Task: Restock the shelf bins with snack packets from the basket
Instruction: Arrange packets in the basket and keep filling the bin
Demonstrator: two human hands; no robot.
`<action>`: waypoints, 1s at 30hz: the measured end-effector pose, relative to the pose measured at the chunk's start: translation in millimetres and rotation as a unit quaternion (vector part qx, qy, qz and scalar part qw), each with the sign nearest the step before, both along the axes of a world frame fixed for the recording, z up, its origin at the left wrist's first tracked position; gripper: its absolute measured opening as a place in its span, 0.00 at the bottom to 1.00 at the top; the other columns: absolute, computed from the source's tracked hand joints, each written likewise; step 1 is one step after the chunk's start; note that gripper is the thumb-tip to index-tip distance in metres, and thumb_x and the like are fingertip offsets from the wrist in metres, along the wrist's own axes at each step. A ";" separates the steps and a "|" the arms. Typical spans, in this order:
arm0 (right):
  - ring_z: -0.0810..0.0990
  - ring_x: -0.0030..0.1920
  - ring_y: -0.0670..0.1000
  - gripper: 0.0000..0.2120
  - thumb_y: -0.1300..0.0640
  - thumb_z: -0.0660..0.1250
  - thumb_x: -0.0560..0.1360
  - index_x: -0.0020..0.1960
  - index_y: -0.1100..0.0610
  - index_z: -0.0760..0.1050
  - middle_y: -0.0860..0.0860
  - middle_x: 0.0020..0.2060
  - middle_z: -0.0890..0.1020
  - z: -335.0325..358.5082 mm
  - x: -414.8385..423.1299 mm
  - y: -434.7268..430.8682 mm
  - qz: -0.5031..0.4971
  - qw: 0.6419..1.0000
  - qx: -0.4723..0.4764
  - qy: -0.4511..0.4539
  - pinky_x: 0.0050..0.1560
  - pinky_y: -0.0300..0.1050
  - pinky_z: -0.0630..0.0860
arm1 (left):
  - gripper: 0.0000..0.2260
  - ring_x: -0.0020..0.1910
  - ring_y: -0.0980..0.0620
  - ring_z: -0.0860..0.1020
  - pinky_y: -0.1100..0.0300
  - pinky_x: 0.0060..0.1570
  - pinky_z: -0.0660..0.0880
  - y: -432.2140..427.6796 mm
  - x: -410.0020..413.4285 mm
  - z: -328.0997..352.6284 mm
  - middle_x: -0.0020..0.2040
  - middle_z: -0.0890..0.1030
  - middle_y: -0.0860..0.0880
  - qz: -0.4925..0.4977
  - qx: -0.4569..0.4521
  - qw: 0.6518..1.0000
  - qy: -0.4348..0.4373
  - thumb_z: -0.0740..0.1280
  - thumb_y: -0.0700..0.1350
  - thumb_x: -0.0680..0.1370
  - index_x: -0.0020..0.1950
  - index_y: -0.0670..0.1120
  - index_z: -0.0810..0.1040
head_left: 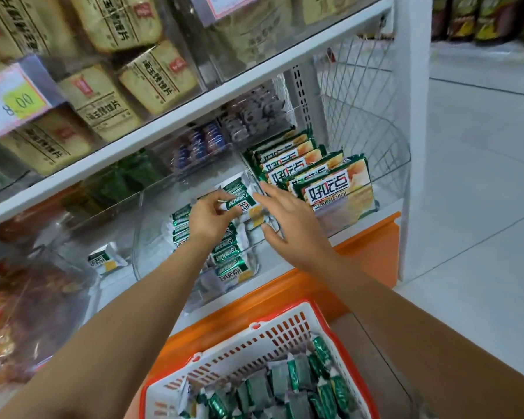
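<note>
A clear plastic shelf bin (146,237) on the lower shelf holds several small green-and-white snack packets (227,261) stacked in a row. My left hand (208,217) reaches into the bin and pinches one green packet (239,201) at the top of the stack. My right hand (288,219) hovers just right of that packet with fingers spread, holding nothing, its fingertips near the bin's right wall. Below, an orange-and-white basket (273,337) holds several more green packets (297,385).
A neighbouring bin to the right holds larger green biscuit packs (330,189). One loose packet (105,261) lies in the bin to the left. The upper shelf (194,110) carries beige packs. A white upright (412,116) and an orange base (372,252) border the floor aisle at right.
</note>
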State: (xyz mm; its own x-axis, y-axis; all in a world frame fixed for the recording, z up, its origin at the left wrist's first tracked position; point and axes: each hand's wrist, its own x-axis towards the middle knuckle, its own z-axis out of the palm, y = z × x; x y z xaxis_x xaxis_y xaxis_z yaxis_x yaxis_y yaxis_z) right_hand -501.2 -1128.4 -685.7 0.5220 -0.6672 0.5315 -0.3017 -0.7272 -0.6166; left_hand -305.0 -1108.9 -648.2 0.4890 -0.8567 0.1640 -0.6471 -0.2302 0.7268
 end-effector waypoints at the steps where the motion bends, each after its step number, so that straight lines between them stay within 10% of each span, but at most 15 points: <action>1: 0.58 0.76 0.49 0.25 0.56 0.60 0.80 0.76 0.52 0.62 0.48 0.77 0.61 1.0 0.0 -0.6 -0.001 1.000 -0.005 0.002 0.73 0.50 0.55 | 0.10 0.41 0.42 0.80 0.51 0.41 0.78 -3.0 1.6 -2.5 0.49 0.84 0.44 0.002 0.010 1.000 0.004 0.77 0.46 0.72 0.50 0.55 0.80; 16: 0.65 0.72 0.48 0.24 0.54 0.59 0.79 0.74 0.55 0.67 0.50 0.76 0.63 -6.8 3.2 -3.8 -0.024 0.998 -0.050 0.016 0.69 0.44 0.57 | 0.12 0.26 0.54 0.72 0.62 0.31 0.69 -19.5 0.2 -13.1 0.30 0.74 0.51 0.055 0.145 0.988 -0.018 0.80 0.43 0.69 0.48 0.45 0.82; 30: 0.62 0.74 0.49 0.24 0.54 0.61 0.80 0.75 0.54 0.64 0.48 0.77 0.61 -3.6 -2.8 -1.0 0.002 0.999 -0.037 0.011 0.70 0.48 0.60 | 0.03 0.41 0.53 0.81 0.57 0.47 0.77 14.1 -5.7 -4.1 0.44 0.84 0.52 -0.018 0.081 0.993 -0.086 0.75 0.47 0.74 0.46 0.50 0.84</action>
State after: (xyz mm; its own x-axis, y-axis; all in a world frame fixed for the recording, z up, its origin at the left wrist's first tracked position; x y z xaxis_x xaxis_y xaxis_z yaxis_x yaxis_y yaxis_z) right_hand -504.0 -1129.4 -689.3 0.5368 -0.6243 0.5674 -0.3119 -0.7718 -0.5541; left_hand -310.6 -1094.8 -652.3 0.4350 -0.8946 0.1020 -0.7686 -0.3098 0.5598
